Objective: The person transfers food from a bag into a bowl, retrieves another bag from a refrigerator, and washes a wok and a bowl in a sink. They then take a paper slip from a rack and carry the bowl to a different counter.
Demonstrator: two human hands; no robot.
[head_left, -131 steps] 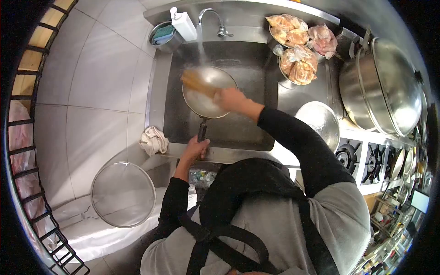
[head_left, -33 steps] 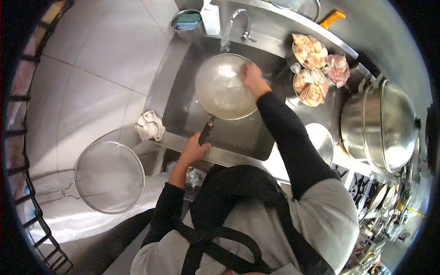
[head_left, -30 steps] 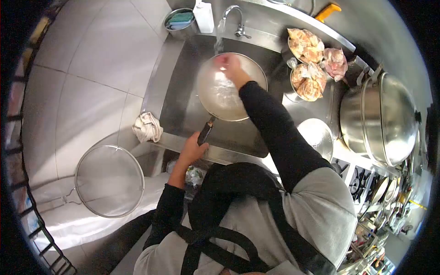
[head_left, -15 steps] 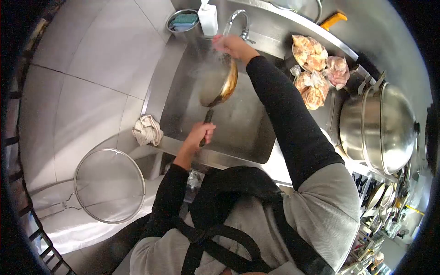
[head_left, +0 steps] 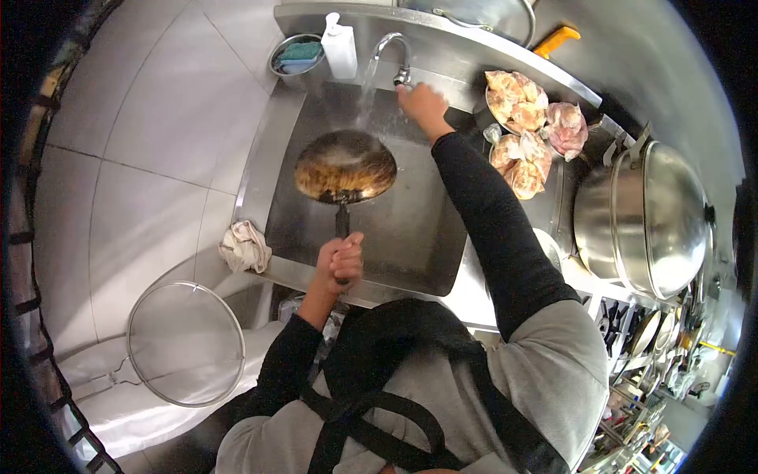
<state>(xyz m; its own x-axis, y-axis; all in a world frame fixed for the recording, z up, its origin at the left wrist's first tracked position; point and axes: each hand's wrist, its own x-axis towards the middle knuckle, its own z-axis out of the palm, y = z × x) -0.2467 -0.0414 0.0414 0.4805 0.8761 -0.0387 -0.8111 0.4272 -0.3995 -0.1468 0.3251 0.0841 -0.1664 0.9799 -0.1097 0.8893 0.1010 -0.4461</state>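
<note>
My left hand is wrapped round the black handle of a frying pan, which I hold over the sink. The pan is tilted, and its scorched brown-and-black outer side faces me. Water runs from the curved tap into the sink behind the pan. At the base of the tap, my right hand has its fingers curled at the lever, which they partly hide.
Beyond the sink stand a white bottle and a container with sponges. To the right are bagged meat and a large lidded pot. A cloth and a round strainer lie on the left.
My right hand has left the pan and water stream and moved right to the tap lever. The pan has come nearer to me, its scorched outside turned more into view.
</note>
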